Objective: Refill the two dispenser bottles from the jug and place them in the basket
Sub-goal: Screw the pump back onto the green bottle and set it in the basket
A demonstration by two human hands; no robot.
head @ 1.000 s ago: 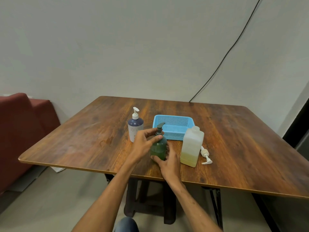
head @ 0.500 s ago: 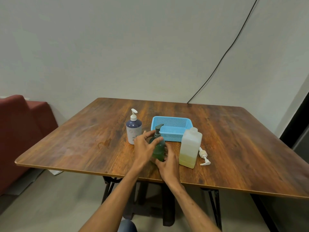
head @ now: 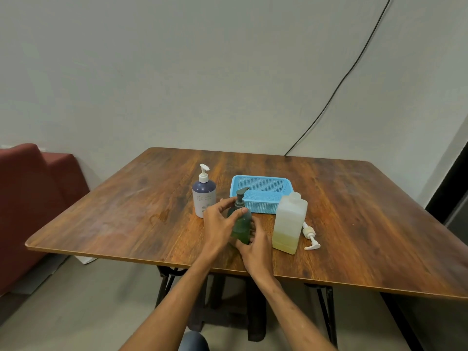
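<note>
both hands on the green bottle, pump not yet off

the green dispenser bottle (head: 240, 224) stands on the table (head: 354, 224), in front of the blue basket (head: 260, 208), between the purple-and-white bottle (head: 203, 198) and the jug (head: 288, 221). the left hand (head: 217, 224) curls its fingers round the pump collar and neck. the right hand (head: 255, 245) wraps the lower body from the near side. i judge that the step is to unscrew the pump.

what can go wrong: the bottle looks smooth, so if the right hand holds too softly, the body may turn together with the collar and the thread may not open. a sideways pull by the left hand can tip the bottle against the jug just beside it, which has yellowish liquid in its lower part; i cannot tell if its mouth is closed. when the pump comes out, its tube may drip on the wood. a loose white pump (head: 310, 235) lies right of the jug.
</note>
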